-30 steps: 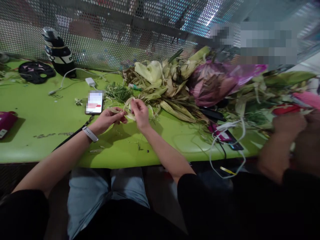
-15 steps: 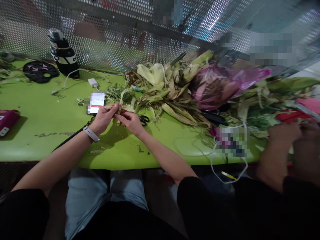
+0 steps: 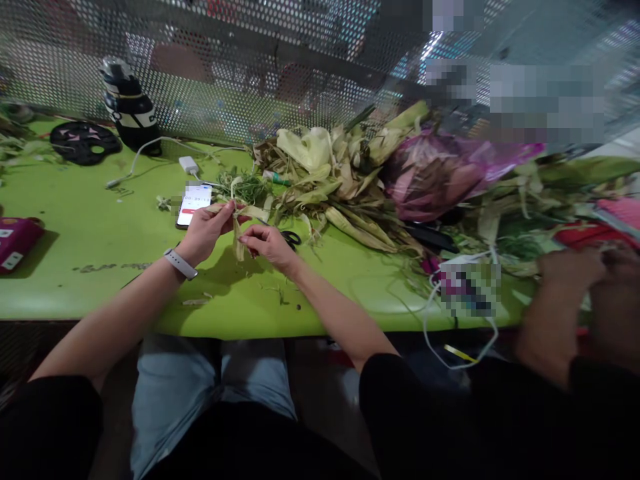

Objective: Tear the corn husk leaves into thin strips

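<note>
A pale green piece made of crossed, flat strips of plant husk point(image 3: 238, 227) is held just above the table in front of the wearer. Its longer axis runs nearly upright: one narrow end points up and away, the other hangs down toward the wearer, and shorter arms point left and right. The left hand point(image 3: 200, 232), with a pale watch strap point(image 3: 181, 264) at its wrist, pinches the piece near the crossing between thumb and fingers. The right hand point(image 3: 273, 248) has its fingertips drawn together against the hanging end; whether they grip it cannot be told. Below is a glossy lime-green tabletop point(image 3: 100, 233) dotted with scraps. A lit phone point(image 3: 201, 193) lies just beyond the left hand, black scissor handles point(image 3: 291, 239) beside the right. Behind them sit a tangle of thin green strands point(image 3: 247, 189), a heap of dry and pale husks point(image 3: 325, 180) and a translucent pink plastic bag point(image 3: 425, 190). A dark bottle with a white band point(image 3: 131, 113) stands at back left, against a perforated grey metal screen point(image 3: 225, 87). At far right, another person's blurred hands point(image 3: 570, 270) are near something red point(image 3: 585, 233).
</note>
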{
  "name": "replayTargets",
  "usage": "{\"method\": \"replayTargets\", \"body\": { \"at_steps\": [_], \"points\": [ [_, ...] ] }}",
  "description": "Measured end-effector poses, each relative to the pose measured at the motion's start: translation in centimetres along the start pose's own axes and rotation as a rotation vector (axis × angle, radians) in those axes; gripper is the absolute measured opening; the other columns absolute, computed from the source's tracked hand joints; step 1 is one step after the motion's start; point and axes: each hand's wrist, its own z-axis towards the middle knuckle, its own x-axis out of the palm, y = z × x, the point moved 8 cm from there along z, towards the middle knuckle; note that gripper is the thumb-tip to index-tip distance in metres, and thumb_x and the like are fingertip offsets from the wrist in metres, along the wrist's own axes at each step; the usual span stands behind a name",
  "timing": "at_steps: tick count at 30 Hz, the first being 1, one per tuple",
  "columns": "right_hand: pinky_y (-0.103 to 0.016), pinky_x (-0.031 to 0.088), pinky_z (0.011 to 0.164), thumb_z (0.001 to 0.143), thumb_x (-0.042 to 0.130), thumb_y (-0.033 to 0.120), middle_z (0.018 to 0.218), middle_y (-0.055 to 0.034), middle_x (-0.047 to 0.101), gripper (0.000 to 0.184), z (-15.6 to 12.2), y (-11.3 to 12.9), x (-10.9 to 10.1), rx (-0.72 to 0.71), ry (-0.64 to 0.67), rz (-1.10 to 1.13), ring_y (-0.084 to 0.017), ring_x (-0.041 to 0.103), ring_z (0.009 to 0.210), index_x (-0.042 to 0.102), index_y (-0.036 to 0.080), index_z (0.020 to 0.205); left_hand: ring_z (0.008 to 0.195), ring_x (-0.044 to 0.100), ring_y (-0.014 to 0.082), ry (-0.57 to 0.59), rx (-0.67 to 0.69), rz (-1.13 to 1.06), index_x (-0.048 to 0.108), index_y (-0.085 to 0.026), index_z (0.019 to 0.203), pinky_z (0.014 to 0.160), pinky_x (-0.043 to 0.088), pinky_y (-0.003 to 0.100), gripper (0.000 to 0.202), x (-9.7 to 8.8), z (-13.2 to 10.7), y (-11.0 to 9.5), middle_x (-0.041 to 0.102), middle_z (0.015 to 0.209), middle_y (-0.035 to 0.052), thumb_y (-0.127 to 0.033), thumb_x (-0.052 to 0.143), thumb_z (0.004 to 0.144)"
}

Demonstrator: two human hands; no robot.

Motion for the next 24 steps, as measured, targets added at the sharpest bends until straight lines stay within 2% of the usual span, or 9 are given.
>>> {"method": "replayTargets", "body": {
  "at_steps": [3,6,9,13,16,21,24],
  "points": [
    [-0.021,0.038,0.048,0.08,0.067,0.05,0.058,0.0034,0.055,0.034,0.1,-0.4,-1.0,0.029,-0.058,0.081,-0.007,0.047,0.05,0.061,0.017,0.073,0.071,0.069,0.0123,0.021,-0.029,0.043,0.07,-0.016,0.087,0.073,0.059,0.028,0.028,0.4,-0.2,-0.1,0.07,0.075,0.0023,-0.044,0.071,0.084],
    [-0.021,0.034,0.043,0.084,0.057,0.063,0.055,0.0043,0.051,0.046,0.1,-0.2,-2.3,0.002,-0.197,0.115,-0.007,0.043,0.045,0.056,0.019,0.07,0.065,0.067,0.0108,0.081,-0.056,0.085,0.068,-0.016,0.084,0.072,0.06,0.028,0.029,1.1,-0.5,-0.1,0.069,0.072,0.0022,-0.045,0.069,0.085],
    [-0.021,0.031,0.041,0.08,0.061,0.069,0.05,0.0071,0.045,0.051,0.0,0.3,-2.5,-0.054,-0.262,0.063,-0.006,0.039,0.042,0.049,0.021,0.068,0.06,0.065,0.0099,0.152,-0.059,0.104,0.065,-0.016,0.084,0.067,0.059,0.026,0.026,1.7,-0.8,-0.1,0.066,0.068,0.0006,-0.041,0.073,0.083],
    [-0.021,0.031,0.04,0.077,0.059,0.074,0.053,0.0082,0.046,0.053,0.2,0.4,-2.2,-0.059,-0.266,0.04,-0.005,0.039,0.041,0.049,0.022,0.073,0.06,0.063,0.0094,0.201,-0.045,0.187,0.066,-0.017,0.089,0.05,0.048,0.018,0.027,1.8,-0.7,0.0,0.065,0.068,0.0007,-0.039,0.076,0.08],
    [-0.02,0.033,0.04,0.079,0.056,0.075,0.054,0.008,0.048,0.054,0.0,0.3,-2.3,-0.048,-0.271,-0.004,-0.005,0.042,0.042,0.047,0.022,0.074,0.054,0.058,0.0074,0.226,-0.053,0.245,0.066,-0.016,0.087,0.042,0.037,0.017,0.024,1.7,-0.6,0.2,0.064,0.066,0.0008,-0.038,0.075,0.081],
    [-0.021,0.033,0.039,0.082,0.051,0.076,0.055,0.005,0.054,0.056,0.0,0.2,-1.6,0.008,-0.149,-0.033,-0.006,0.045,0.042,0.054,0.021,0.078,0.051,0.053,0.0059,0.212,0.0,0.262,0.067,-0.016,0.085,0.044,0.037,0.018,0.025,1.5,-0.5,-0.3,0.065,0.066,0.001,-0.038,0.078,0.078],
    [-0.02,0.033,0.038,0.08,0.054,0.076,0.053,0.0055,0.051,0.055,0.1,0.1,-1.7,0.014,-0.153,-0.01,-0.006,0.045,0.042,0.052,0.021,0.073,0.052,0.054,0.0072,0.198,0.027,0.313,0.068,-0.016,0.084,0.049,0.042,0.021,0.028,1.6,-0.8,-0.9,0.066,0.067,0.0013,-0.039,0.08,0.076]
  ]
}}
